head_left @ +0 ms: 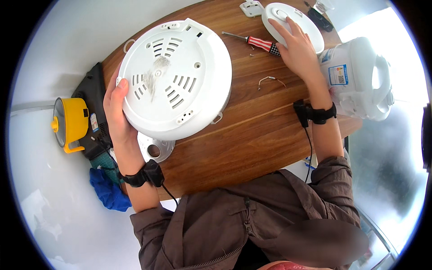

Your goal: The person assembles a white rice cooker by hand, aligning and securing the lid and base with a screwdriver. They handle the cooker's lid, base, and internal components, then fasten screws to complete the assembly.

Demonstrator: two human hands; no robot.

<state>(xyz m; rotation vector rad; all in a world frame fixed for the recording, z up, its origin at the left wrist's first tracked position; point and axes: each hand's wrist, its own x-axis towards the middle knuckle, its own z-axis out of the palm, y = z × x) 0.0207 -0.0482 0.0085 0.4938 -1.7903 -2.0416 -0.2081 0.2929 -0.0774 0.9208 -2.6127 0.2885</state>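
My left hand (pixel 118 105) grips the left side of a white round appliance body (pixel 207 85), with the thumb on its rim. The vented underside of that body, smudged grey around the middle, is turned up toward me. My right hand (pixel 299 51) lies with fingers stretched out on a white oval lid-like part (pixel 317 38) at the far right. Beside that hand is a screwdriver (pixel 265 45) with a striped, starred handle, pointing left. A few small screws (pixel 252 55) are scattered near it. A short thin wire (pixel 272 78) rests on the wood below.
A white plate with a round hole (pixel 155 149) is partly under the body. A small white bracket (pixel 251 8) sits at the back. To the right stands a large white jug (pixel 355 81). At the left are a yellow pot (pixel 74 118), a black appliance (pixel 94 90) and blue cloth (pixel 108 189).
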